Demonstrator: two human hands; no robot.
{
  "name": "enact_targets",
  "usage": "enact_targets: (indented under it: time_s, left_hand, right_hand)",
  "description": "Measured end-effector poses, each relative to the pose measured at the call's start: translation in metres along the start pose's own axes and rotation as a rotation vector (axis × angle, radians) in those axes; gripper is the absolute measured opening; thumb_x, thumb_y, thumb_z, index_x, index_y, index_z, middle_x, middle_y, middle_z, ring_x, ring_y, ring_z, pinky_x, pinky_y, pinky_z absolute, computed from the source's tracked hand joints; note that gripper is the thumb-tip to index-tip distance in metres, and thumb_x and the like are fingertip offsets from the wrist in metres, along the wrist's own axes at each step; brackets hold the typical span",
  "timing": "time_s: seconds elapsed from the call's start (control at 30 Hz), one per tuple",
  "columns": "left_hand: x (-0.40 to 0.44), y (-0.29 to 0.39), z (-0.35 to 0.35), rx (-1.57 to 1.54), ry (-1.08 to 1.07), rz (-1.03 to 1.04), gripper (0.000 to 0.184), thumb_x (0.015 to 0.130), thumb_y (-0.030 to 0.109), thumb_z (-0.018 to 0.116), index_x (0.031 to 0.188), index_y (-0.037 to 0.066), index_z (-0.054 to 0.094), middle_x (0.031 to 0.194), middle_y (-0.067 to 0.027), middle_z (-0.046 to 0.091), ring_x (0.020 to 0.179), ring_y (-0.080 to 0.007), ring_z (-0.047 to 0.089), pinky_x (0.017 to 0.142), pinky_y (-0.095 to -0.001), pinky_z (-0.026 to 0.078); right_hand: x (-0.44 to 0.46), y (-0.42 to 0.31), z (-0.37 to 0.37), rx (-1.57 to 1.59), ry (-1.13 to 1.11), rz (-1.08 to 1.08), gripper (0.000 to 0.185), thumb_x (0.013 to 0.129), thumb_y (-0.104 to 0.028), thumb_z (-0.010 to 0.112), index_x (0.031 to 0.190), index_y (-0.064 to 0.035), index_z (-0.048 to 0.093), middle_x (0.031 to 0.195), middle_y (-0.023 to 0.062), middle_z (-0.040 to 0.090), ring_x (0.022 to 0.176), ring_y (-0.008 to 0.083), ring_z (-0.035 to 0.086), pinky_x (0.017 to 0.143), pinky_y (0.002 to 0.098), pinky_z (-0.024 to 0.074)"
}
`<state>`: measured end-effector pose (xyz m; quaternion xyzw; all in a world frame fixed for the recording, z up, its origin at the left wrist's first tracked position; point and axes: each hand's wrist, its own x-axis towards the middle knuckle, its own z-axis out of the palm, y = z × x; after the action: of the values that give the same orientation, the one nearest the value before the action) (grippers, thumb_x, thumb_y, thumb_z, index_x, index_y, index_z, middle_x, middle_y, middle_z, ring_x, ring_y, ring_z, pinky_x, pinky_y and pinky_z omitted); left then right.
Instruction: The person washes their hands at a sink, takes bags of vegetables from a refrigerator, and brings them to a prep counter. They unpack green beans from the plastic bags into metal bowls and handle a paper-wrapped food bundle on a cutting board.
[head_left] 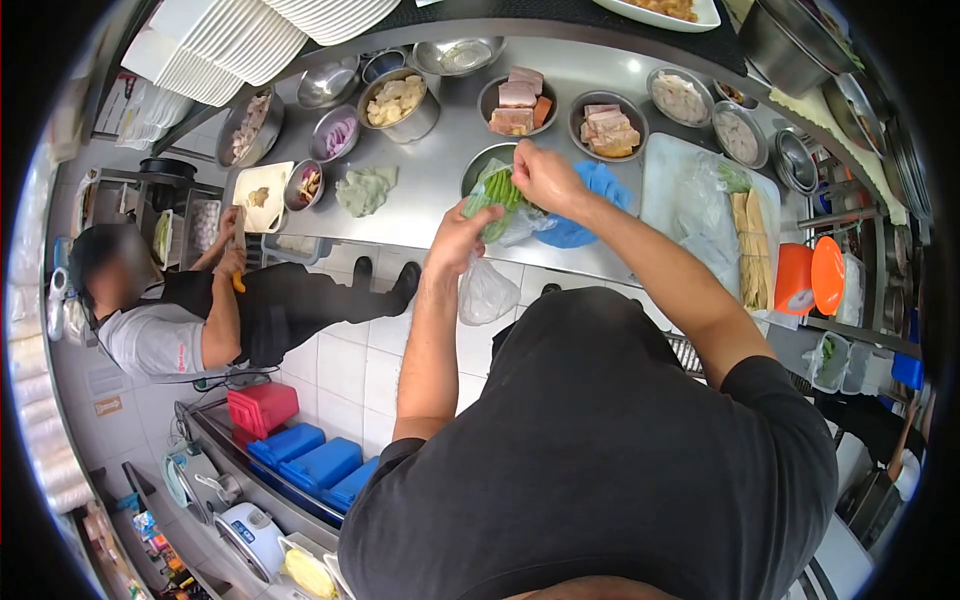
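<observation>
Slender green beans (503, 188) stand in a clear plastic bag above the near edge of the steel counter. My left hand (460, 236) is closed around the lower part of this bag. Below that hand hangs a whitish, bunched section of plastic bag (488, 293). My right hand (546, 181) is pinched at the top of the beans; its fingertips are partly hidden. Just behind the beans is a metal bowl (480, 167), half covered by them. Crumpled blue plastic (598, 200) lies on the counter beside my right wrist.
Bowls of meat (610, 130), a pot of pale chunks (396, 102) and a green cloth (366, 190) are on the counter. A cutting board (660, 190) lies right. At left, a co-worker (170, 330) holds a knife. An orange scale (795, 278) stands at right.
</observation>
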<state>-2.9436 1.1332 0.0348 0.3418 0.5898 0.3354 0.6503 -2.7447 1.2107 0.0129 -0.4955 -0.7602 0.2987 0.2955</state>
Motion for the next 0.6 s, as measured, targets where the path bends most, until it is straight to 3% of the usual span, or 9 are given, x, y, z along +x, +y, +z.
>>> enact_targets:
  time_s: [0.2,0.3,0.4,0.5,0.6]
  left_hand:
    - [0.010,0.002,-0.014,0.092,-0.013,-0.031,0.035,0.084,0.027,0.079,0.110,0.008,0.067,0.076,0.0029,0.059,0.052,-0.0064,0.044,0.044,-0.0247,0.034]
    - [0.019,0.005,-0.019,0.171,-0.031,-0.031,0.036,0.083,0.027,0.080,0.111,0.007,0.067,0.074,0.0038,0.058,0.053,-0.0062,0.044,0.045,-0.0248,0.033]
    - [0.026,0.013,-0.023,0.371,-0.066,-0.008,0.039,0.082,0.027,0.080,0.113,0.006,0.068,0.074,0.0033,0.060,0.055,-0.0071,0.047,0.047,-0.0257,0.036]
    - [0.037,0.024,-0.028,0.643,-0.119,0.046,0.043,0.080,0.026,0.080,0.116,0.005,0.069,0.080,-0.0018,0.067,0.061,-0.0119,0.058,0.054,-0.0287,0.046]
    - [0.052,0.029,-0.031,0.973,-0.083,0.219,0.047,0.077,0.025,0.079,0.120,0.008,0.070,0.091,-0.0112,0.075,0.076,-0.0224,0.070,0.068,-0.0354,0.055]
  right_hand:
    - [0.016,0.015,0.018,0.140,0.013,0.230,0.020,0.089,-0.014,0.064,0.101,0.0007,0.059,0.087,0.0193,0.072,0.083,0.0395,0.071,0.078,0.0498,0.0541]
    - [0.024,0.018,0.021,0.446,-0.046,0.438,0.020,0.089,-0.016,0.065,0.100,0.0003,0.061,0.087,0.0203,0.072,0.081,0.0365,0.073,0.074,0.0470,0.0565]
    - [0.046,0.062,0.049,0.089,0.090,0.126,0.016,0.092,-0.013,0.063,0.100,0.0004,0.061,0.084,0.0190,0.072,0.073,0.0307,0.074,0.061,0.0433,0.0582]
    - [0.063,0.074,0.041,0.289,-0.006,0.327,0.014,0.093,-0.011,0.062,0.100,0.0008,0.061,0.083,0.0180,0.071,0.067,0.0259,0.074,0.054,0.0395,0.0571]
    - [0.072,0.087,0.032,0.335,-0.178,0.287,0.008,0.095,-0.007,0.059,0.093,-0.0010,0.055,0.081,0.0115,0.065,0.068,0.0206,0.069,0.058,0.0356,0.0581]
